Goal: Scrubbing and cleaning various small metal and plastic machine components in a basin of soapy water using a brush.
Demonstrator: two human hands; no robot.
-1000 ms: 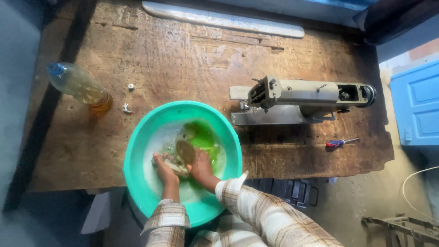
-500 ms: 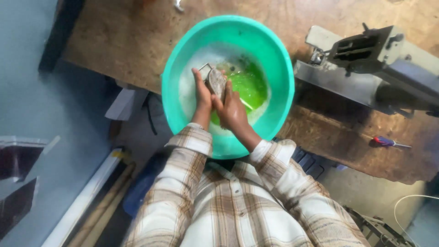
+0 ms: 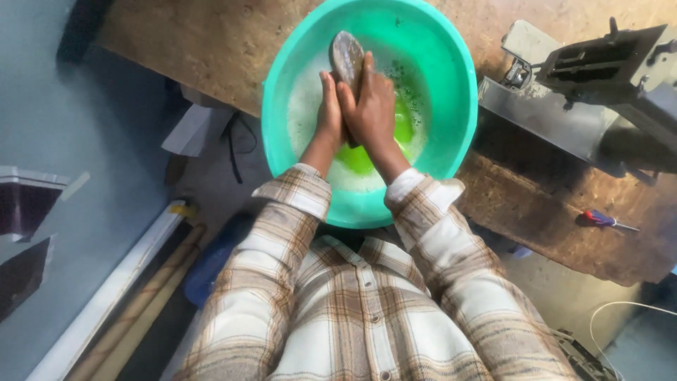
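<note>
Head view: both hands meet over a green plastic basin [image 3: 278, 85] that sits at the near edge of a worn wooden desk [image 3: 211, 42], its rim overhanging that edge toward the person. The left hand [image 3: 328, 106] and the right hand [image 3: 372, 106] press together, palms facing, fingers closed flat around a rounded grey-brown metal part [image 3: 347, 55]. The part stands between the two palms, its upper end sticking out above the fingertips, held over the far half of the basin. Below the hands lies soapy water [image 3: 363, 159], bright green at the middle and foamy white toward the left wall of the basin. The sleeves of a plaid shirt [image 3: 338, 310] reach up from the lower frame, cuffs just at the near rim of the basin.

To the right of the basin, on the desk, lies a tipped sewing machine head [image 3: 599, 85], metal base plate facing the basin. Nearer the desk's right front edge rests a screwdriver [image 3: 605, 220] with a red and blue handle, well apart from the hands. Left of the person, on the floor below the desk, long pale slats [image 3: 120, 296] lie side by side.
</note>
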